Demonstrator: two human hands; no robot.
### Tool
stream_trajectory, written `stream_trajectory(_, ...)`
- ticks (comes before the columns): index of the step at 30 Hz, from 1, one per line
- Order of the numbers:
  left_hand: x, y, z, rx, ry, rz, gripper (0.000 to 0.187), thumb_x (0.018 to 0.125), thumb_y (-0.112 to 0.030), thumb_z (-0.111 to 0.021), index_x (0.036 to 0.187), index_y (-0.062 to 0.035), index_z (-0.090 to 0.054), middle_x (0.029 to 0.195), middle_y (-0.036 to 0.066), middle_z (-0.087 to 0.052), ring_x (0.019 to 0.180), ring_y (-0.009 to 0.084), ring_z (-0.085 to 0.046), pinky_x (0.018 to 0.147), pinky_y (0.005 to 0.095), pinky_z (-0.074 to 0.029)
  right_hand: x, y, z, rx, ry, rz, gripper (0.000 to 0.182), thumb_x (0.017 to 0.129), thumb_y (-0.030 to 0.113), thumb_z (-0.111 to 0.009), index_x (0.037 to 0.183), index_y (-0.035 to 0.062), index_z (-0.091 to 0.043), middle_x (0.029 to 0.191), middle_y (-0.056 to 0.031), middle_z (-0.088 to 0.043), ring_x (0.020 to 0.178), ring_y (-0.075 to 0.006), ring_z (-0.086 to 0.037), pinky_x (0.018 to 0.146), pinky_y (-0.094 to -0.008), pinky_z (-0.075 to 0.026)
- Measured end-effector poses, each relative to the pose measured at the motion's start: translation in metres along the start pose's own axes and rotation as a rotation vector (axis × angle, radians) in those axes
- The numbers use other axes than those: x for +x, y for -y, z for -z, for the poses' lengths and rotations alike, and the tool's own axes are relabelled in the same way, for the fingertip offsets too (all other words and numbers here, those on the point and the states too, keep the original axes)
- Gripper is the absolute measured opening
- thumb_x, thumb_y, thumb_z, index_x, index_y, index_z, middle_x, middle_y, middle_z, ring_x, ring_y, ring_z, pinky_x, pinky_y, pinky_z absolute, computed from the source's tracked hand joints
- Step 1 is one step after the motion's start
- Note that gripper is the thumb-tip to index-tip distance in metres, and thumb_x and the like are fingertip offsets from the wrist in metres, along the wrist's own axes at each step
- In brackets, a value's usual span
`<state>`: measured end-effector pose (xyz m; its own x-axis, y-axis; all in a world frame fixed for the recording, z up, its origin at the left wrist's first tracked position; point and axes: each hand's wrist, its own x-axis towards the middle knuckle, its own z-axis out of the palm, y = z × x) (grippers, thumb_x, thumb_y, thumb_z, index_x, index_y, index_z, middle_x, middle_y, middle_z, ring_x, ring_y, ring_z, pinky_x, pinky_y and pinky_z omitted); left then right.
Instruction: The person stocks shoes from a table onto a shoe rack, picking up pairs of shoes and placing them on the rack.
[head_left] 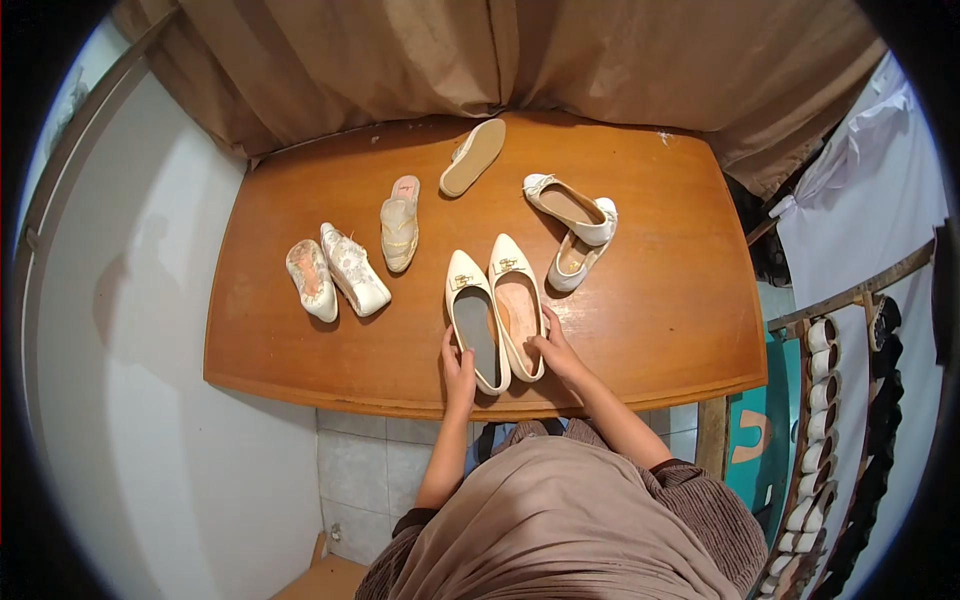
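Note:
Side by side near the table's front edge are two cream pointed flats with gold buckles, toes facing away from me. The left flat (478, 330) has a grey insole; the right flat (519, 312) has a pinkish, worn-looking one. My left hand (458, 372) grips the left flat by its outer side, thumb over the rim. On the other side, my right hand (557, 352) holds the right flat near its heel, its thumb reaching inside. The two flats touch or nearly touch at the heels.
On the wooden table (640, 340) lie a lacy white pair (355, 275), a beige slip-on (400, 228), an overturned shoe (474, 160) and white bow flats (570, 205). Brown curtains (480, 60) hang behind. A shoe rack (822, 390) stands at right, a white wall (140, 300) at left.

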<state>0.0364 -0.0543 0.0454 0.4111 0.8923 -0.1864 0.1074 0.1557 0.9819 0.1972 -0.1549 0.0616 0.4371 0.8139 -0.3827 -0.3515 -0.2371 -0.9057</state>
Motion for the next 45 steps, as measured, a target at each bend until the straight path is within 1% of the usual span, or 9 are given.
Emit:
stream_trajectory(1,-0.001,-0.002,-0.003,-0.057,-0.024,-0.054,0.055,0.082,-0.007,-0.047,0.134,-0.0075,-0.033,0.088,0.006,-0.047,0.078,0.0154,-0.048,0.072,0.0281,-0.041,-0.004,0.002,-0.001,0.037,0.024,-0.001,0.071,0.082,0.013,-0.049,0.14,0.0061,-0.009,0.136,-0.018,-0.032,0.12,-0.0246,-0.037,0.1,-0.0314,-0.03)
stream_trajectory(2,-0.002,-0.004,-0.003,-0.056,-0.009,-0.061,0.055,0.082,-0.007,-0.047,0.134,-0.0075,-0.033,0.088,0.006,-0.047,0.078,0.0154,-0.048,0.072,0.0281,-0.041,-0.002,-0.009,0.002,-0.061,-0.026,0.063,0.072,0.083,0.005,-0.047,0.142,0.0132,-0.007,0.104,-0.0132,-0.051,0.089,-0.0174,-0.054,0.081,-0.028,-0.044)
stream_trajectory(5,-0.005,-0.01,-0.007,-0.058,0.02,-0.118,0.057,0.081,-0.004,-0.048,0.135,-0.0084,-0.032,0.091,0.005,-0.047,0.078,0.0138,-0.048,0.071,0.0264,-0.041,-0.007,-0.019,0.004,-0.11,-0.059,0.237,0.074,0.083,0.003,-0.049,0.142,0.0138,-0.006,0.109,-0.0142,-0.049,0.09,-0.017,-0.054,0.082,-0.0279,-0.044)
stream_trajectory(8,-0.013,-0.025,-0.012,-0.102,0.068,-0.124,0.056,0.081,-0.003,-0.048,0.135,-0.0076,-0.032,0.09,0.005,-0.047,0.077,0.0121,-0.047,0.07,0.0241,-0.041,-0.026,-0.002,0.007,-0.047,-0.047,0.154,0.074,0.084,0.002,-0.05,0.141,0.0145,-0.004,0.116,-0.016,-0.045,0.095,-0.0173,-0.053,0.084,-0.0299,-0.044)
stream_trajectory(10,-0.016,-0.032,-0.015,-0.102,0.125,-0.043,0.051,0.085,-0.005,-0.045,0.133,-0.006,-0.03,0.1,0.005,-0.047,0.094,0.0139,-0.046,0.086,0.0277,-0.037,-0.04,0.01,0.009,-0.003,-0.052,0.138,0.073,0.084,0.003,-0.05,0.14,0.0145,-0.004,0.116,-0.0166,-0.044,0.096,-0.0178,-0.052,0.084,-0.0308,-0.045)
stream_trajectory(12,-0.02,-0.037,-0.022,-0.121,0.151,-0.053,0.048,0.085,-0.005,-0.046,0.131,-0.0059,-0.031,0.1,0.005,-0.047,0.093,0.0137,-0.046,0.085,0.0274,-0.037,-0.053,0.021,0.014,0.086,-0.044,0.045,0.072,0.081,0.008,-0.054,0.133,0.0029,-0.004,0.126,-0.0229,-0.039,0.11,-0.0238,-0.046,0.092,-0.0343,-0.04)
stream_trajectory(24,-0.074,-0.041,-0.079,-0.116,0.477,-0.047,0.044,0.084,-0.013,-0.047,0.125,-0.0054,-0.035,0.104,0.007,-0.048,0.093,0.0141,-0.045,0.084,0.0273,-0.037,-0.166,0.005,0.056,0.163,-0.346,0.132,0.06,0.084,0.012,-0.056,0.122,0.003,-0.01,0.118,-0.022,-0.046,0.098,-0.0201,-0.053,0.081,-0.0313,-0.047)
stream_trajectory(35,-0.216,-0.008,-0.134,-0.036,0.857,0.017,0.043,0.084,-0.014,-0.048,0.125,-0.0062,-0.036,0.099,0.004,-0.048,0.089,0.0124,-0.045,0.081,0.0258,-0.036,-0.342,-0.076,0.085,0.187,-0.786,0.191,0.059,0.086,0.02,-0.056,0.125,0.0048,-0.013,0.116,-0.0214,-0.048,0.105,-0.0231,-0.05,0.086,-0.0324,-0.043)
stream_trajectory(45,-0.369,0.026,-0.168,0.056,1.303,0.096,0.043,0.082,-0.009,-0.051,0.122,-0.0041,-0.038,0.081,0.0,-0.042,0.073,0.0088,-0.042,0.068,0.0216,-0.037,-0.511,-0.165,0.062,0.321,-1.225,0.162,0.058,0.087,0.026,-0.055,0.124,0.0063,-0.014,0.121,-0.0231,-0.045,0.113,-0.0259,-0.046,0.094,-0.0359,-0.037)
